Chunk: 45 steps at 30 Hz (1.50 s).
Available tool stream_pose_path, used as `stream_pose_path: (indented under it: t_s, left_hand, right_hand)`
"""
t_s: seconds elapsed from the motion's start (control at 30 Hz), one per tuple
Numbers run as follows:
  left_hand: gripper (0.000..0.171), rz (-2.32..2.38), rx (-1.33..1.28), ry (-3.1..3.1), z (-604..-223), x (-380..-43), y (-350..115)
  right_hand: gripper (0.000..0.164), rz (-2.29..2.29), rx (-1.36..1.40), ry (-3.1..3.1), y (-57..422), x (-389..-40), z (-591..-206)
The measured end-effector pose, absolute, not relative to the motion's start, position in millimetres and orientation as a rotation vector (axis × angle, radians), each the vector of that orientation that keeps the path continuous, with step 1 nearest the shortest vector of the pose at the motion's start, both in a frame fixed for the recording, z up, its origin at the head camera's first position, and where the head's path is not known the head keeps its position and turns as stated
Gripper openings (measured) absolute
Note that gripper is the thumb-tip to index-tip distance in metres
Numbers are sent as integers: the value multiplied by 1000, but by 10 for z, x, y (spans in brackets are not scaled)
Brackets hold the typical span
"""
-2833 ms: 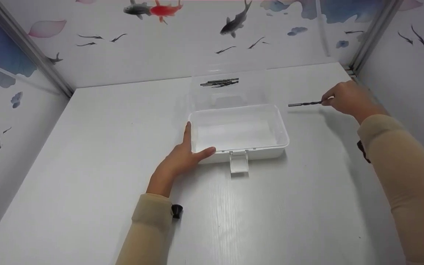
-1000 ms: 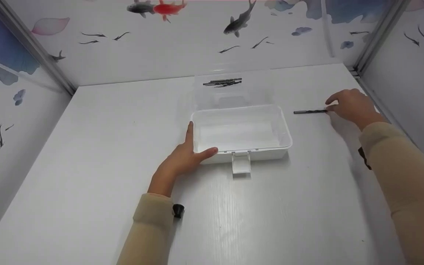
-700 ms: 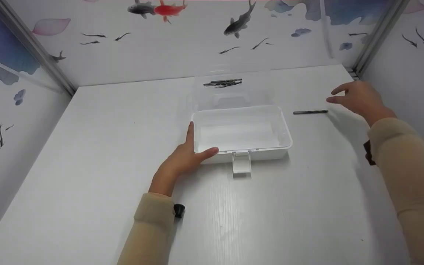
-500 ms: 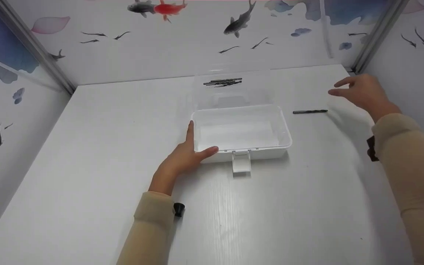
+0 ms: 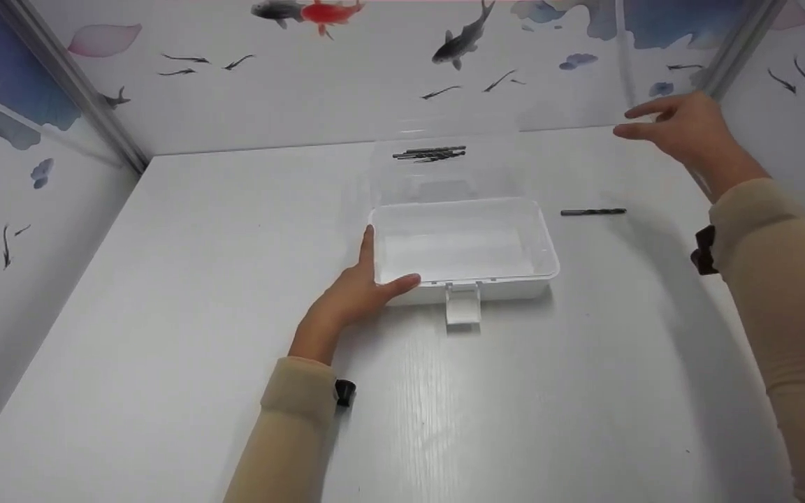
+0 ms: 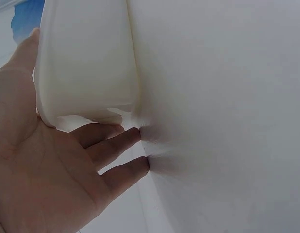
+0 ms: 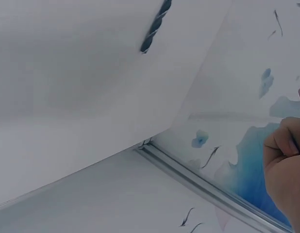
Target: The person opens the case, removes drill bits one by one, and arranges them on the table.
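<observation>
A white plastic box [image 5: 462, 292] stands with its clear lid [image 5: 444, 188] folded back behind it. My left hand [image 5: 352, 293] rests at its front left corner, thumb on the front rim and forefinger along the left side. In the left wrist view, other fingers [image 6: 125, 175] extend past the box's end, tips on the tabletop. One dark drill bit [image 5: 592, 212] lies on the table right of the box; its fluted end shows in the right wrist view. Above and behind it, my right hand [image 5: 692, 136] is raised, thumb and forefinger apart, holding nothing.
Several more drill bits [image 5: 430, 154] lie in a heap at the lid, behind the box. The box's latch [image 5: 462, 307] hangs down at the front. Printed panels with metal corner posts [image 5: 74, 91] enclose the back and sides of the white table [image 5: 186, 279].
My right hand has set the drill bit down on the table, let go of it, and risen away toward the back. The left hand has stayed at the box corner.
</observation>
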<state>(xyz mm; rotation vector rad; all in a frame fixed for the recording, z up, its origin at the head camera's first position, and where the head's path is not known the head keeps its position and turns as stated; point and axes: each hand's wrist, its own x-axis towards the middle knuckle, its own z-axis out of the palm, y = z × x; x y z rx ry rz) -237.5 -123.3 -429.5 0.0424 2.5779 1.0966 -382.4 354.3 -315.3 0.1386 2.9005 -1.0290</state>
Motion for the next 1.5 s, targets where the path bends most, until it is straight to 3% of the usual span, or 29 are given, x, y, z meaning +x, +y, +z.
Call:
stream_pose_path:
  t_s: [0.7, 1.5]
  left_hand:
    - [131, 1124, 37, 2563, -4315, -2387, -1239]
    - [131, 1083, 2, 2568, -4301, -2377, -1234]
  right_hand:
    - [63, -1000, -97, 2965, 2606, -3946, -2643]
    - [62, -913, -287, 2861, 1948, -4021, -2898]
